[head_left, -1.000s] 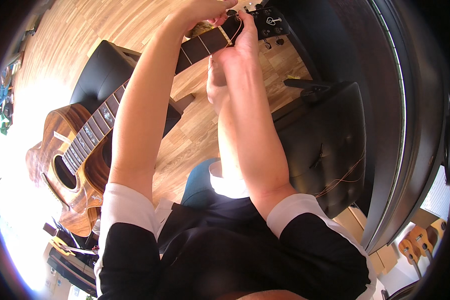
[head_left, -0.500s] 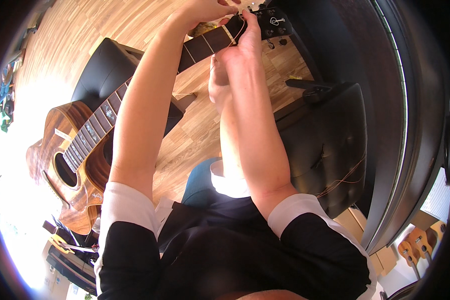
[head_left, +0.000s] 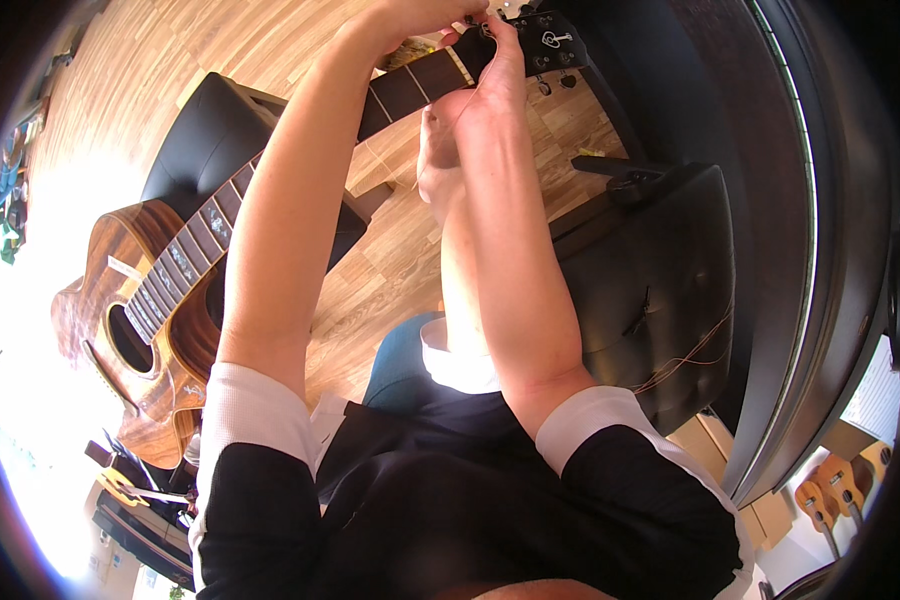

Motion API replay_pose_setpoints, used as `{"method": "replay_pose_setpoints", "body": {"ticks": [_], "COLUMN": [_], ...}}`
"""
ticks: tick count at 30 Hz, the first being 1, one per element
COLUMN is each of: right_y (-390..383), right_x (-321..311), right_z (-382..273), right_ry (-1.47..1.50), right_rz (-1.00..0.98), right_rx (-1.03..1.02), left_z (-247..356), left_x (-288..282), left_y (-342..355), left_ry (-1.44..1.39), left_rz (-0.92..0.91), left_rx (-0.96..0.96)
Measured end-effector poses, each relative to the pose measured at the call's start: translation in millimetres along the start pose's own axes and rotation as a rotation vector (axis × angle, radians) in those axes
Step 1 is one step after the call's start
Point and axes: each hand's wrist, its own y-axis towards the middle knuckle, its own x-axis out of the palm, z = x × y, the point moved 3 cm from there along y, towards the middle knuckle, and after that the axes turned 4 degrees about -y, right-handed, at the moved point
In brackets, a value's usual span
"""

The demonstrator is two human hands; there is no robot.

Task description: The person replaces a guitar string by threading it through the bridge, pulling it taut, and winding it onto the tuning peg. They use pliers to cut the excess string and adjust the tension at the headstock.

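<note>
An acoustic guitar (head_left: pixel 157 390) with a dark striped wooden body slants from lower left to the top, its dark fretboard (head_left: pixel 407 92) passing behind my left forearm. Its black headstock (head_left: pixel 552 42), with tuning pegs, lies at the top right. My right hand (head_left: pixel 492 75) wraps the headstock just beyond the nut, thumb on its face, other fingers mostly hidden behind. My left hand (head_left: pixel 425 14) is at the top edge, partly cut off, fingertips pinched together by my right thumb; what they hold is too small to tell. A thin copper-coloured string hangs near my right palm.
A black padded stool (head_left: pixel 210 140) stands under the guitar neck. At the right is a tufted black seat (head_left: pixel 660 290) with loose thin strings (head_left: pixel 695 355) on it, beside a large dark glossy piece of furniture (head_left: pixel 770 200). Small ukulele-like instruments (head_left: pixel 835 490) are at lower right.
The copper-coloured string's loop over the nut no longer shows; the string now sits lower by my right palm. My left hand has shifted slightly along the headstock. The guitar has barely moved.
</note>
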Motion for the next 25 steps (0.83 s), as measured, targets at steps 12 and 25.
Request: {"method": "replay_pose_setpoints", "body": {"ticks": [12,25], "right_y": [5,12], "right_x": [-6,-11], "right_z": [0,2], "right_ry": [-0.047,-0.048], "right_rz": [-0.078,-0.024], "right_rx": [-0.011,0.009], "left_z": [-6,12], "left_x": [-2,4], "left_y": [6,-8], "left_ry": [0.144,0.395], "left_rz": [0.126,0.211], "left_rx": [0.168,-0.086]}}
